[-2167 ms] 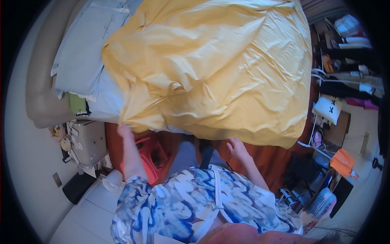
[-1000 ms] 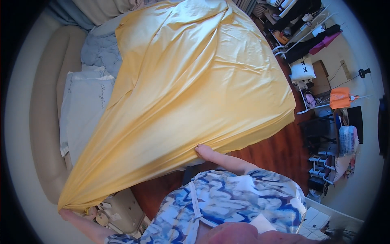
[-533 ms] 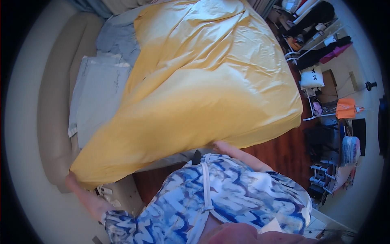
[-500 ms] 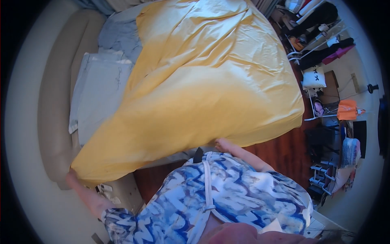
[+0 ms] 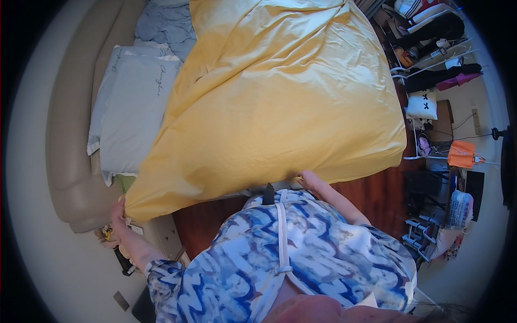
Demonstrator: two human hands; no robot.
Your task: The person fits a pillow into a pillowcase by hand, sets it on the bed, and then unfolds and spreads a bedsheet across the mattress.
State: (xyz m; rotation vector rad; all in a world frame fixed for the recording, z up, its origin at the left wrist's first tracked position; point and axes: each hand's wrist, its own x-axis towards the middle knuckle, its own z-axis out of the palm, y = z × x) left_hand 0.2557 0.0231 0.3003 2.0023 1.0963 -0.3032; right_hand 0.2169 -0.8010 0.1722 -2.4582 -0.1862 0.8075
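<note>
- A yellow sheet [image 5: 280, 102] is spread over the bed [image 5: 70, 177], covering most of it from the foot end to the near side edge.
- The sheet's near corner, by the head end of the bed, is held in the left hand [image 5: 118, 211]; the grip is closed tight on a bunched point of cloth.
- The sheet's near edge, about midway along the bed's side, is pinched in the right hand [image 5: 308, 178]; the grip is narrow, closed on the hem.
- The sheet is stretched taut between the two hands.
- Pale blue pillows [image 5: 132, 102] are left uncovered at the head end, beside the sheet's left edge.
- A padded beige headboard [image 5: 64, 107] is seen behind the pillows.
- A white nightstand [image 5: 164, 237] is set just beside the left hand, below the bed corner.
- A clothes rack [image 5: 431, 59] and clutter are kept well apart, past the foot end.
</note>
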